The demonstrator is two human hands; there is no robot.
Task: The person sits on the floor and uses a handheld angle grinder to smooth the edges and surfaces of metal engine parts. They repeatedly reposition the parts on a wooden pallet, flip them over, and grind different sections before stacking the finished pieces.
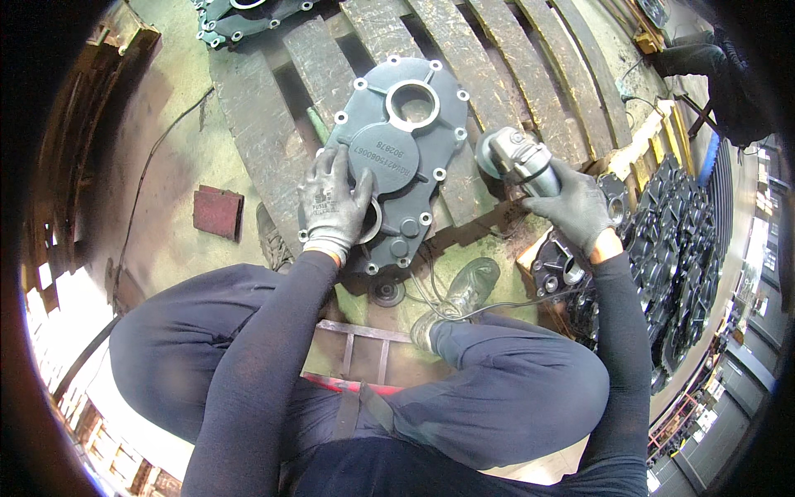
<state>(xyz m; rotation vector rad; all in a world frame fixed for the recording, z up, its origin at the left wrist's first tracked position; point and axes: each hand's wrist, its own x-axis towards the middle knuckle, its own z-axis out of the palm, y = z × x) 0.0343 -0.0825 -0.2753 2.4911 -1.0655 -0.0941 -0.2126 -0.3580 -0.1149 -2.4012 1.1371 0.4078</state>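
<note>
A dark grey-green cast metal cover lies on a wooden pallet, with bolt bosses round its rim and a large round hole near its far end. My left hand, in a grey glove, rests on the cover's near left side with fingers laid flat and thumb apart. It partly hides a second round opening. My right hand, also gloved, is wrapped round the body of an angle grinder. The grinder's disc end is just right of the cover, apart from it.
The pallet's slats run away from me, with another casting at the far left. A reddish-brown pad lies on the floor. A heap of black castings stands at right. A cable runs past my shoe. Another person's legs show far right.
</note>
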